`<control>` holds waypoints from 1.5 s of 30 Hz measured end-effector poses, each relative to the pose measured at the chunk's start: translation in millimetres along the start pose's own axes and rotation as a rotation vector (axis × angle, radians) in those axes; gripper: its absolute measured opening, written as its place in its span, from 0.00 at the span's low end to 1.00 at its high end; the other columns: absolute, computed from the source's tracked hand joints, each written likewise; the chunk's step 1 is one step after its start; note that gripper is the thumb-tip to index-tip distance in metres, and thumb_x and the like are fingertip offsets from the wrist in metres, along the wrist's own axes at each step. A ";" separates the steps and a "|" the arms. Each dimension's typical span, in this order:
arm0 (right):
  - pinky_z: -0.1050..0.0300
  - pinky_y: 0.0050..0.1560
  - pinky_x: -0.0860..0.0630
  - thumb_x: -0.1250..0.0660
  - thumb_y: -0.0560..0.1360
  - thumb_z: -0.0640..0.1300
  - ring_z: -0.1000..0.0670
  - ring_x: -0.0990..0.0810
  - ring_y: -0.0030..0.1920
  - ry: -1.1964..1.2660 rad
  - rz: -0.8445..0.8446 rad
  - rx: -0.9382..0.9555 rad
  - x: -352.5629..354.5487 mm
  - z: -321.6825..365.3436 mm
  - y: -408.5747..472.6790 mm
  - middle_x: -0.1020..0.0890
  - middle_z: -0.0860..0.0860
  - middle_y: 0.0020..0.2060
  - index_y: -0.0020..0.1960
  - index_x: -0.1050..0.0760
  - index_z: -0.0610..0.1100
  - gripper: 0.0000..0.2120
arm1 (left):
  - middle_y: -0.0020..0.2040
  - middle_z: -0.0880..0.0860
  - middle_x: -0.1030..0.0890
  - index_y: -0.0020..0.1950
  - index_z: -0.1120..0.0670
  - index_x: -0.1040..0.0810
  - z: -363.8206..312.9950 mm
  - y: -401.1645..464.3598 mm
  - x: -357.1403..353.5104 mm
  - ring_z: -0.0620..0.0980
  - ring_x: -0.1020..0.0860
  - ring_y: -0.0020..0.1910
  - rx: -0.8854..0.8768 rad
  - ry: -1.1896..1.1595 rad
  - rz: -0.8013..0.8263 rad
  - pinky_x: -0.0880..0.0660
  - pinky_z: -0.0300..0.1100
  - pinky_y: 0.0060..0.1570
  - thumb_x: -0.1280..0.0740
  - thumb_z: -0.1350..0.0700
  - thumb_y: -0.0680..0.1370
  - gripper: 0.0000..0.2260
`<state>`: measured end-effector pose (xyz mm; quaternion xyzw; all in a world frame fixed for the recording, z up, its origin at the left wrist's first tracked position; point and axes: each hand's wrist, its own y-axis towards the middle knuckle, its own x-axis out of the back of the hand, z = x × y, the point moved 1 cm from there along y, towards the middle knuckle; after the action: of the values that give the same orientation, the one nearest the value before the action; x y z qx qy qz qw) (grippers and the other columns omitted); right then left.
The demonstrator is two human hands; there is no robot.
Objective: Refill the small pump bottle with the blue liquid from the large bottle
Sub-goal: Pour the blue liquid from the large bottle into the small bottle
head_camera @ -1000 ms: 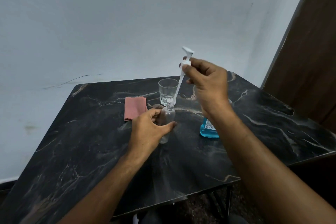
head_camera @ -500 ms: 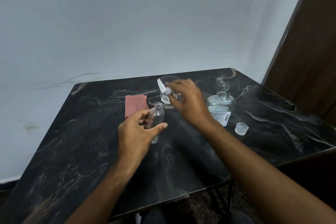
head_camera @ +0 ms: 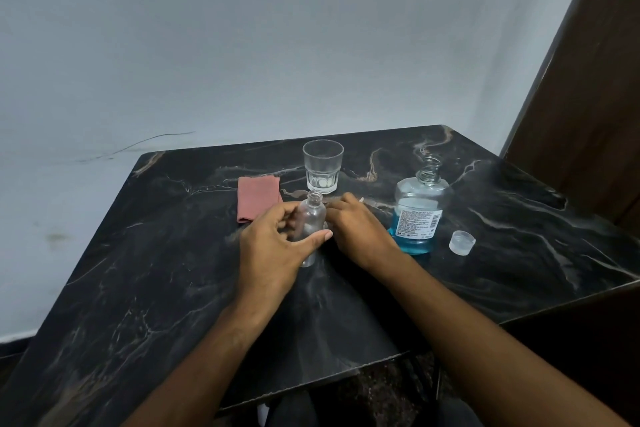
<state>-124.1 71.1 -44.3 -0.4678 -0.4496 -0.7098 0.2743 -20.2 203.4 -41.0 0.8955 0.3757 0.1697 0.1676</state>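
The small clear pump bottle (head_camera: 312,218) stands uncapped on the black marble table (head_camera: 156,270), and my left hand (head_camera: 277,246) is wrapped around it. Just right of it, my right hand (head_camera: 360,234) lies low on the table, palm down. It covers the white pump, of which only a pale tip (head_camera: 361,200) shows past the fingers. The large bottle (head_camera: 417,218) stands open to the right of that hand, with blue liquid in its lower part. Its clear cap (head_camera: 462,242) lies on the table beside it.
An empty drinking glass (head_camera: 322,166) stands behind the small bottle. A folded pink cloth (head_camera: 258,201) lies to its left. A pale wall rises behind the table and a dark wooden panel (head_camera: 588,114) stands at the right.
My right hand pulled the pump out of the small bottle, carried it toward the glass, then came down to the table beside the bottle. My left hand kept its hold.
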 end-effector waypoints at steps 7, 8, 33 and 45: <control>0.54 0.56 0.23 0.35 0.74 0.26 0.45 0.20 0.54 0.283 -0.454 -0.200 43.0 10.1 -20.3 0.18 0.44 0.52 0.60 0.18 0.37 0.17 | 0.44 0.38 0.14 0.50 0.40 0.18 -6.1 3.7 -4.2 0.37 0.15 0.42 -0.001 0.004 -0.013 0.21 0.28 0.40 0.15 0.52 0.63 0.20; 0.55 0.53 0.22 0.34 0.74 0.26 0.45 0.19 0.51 0.299 -0.558 -0.175 52.3 13.6 -27.8 0.18 0.44 0.51 0.58 0.17 0.36 0.16 | 0.44 0.40 0.14 0.51 0.43 0.17 -5.9 4.6 -4.8 0.37 0.15 0.42 0.000 0.015 -0.005 0.20 0.29 0.41 0.15 0.51 0.63 0.20; 0.59 0.44 0.18 0.21 0.63 0.33 0.45 0.12 0.49 1.317 -0.384 -0.550 72.3 -68.9 -79.1 0.12 0.42 0.49 0.56 0.18 0.37 0.22 | 0.47 0.44 0.14 0.57 0.48 0.15 -27.6 32.5 -55.2 0.42 0.16 0.48 -0.075 0.089 0.259 0.17 0.46 0.52 0.21 0.49 0.71 0.15; 0.68 0.50 0.20 0.19 0.68 0.42 0.60 0.15 0.49 0.477 -0.515 -0.405 88.7 -67.7 -78.4 0.16 0.58 0.50 0.64 0.24 0.54 0.27 | 0.49 0.44 0.15 0.57 0.46 0.15 -20.0 26.7 -66.2 0.37 0.17 0.49 -0.102 0.024 0.244 0.18 0.43 0.51 0.21 0.52 0.71 0.15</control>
<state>-252.4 48.2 -4.1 -0.2067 -0.3268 -0.9182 0.0865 -56.0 141.0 -23.6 0.9228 0.2570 0.2182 0.1864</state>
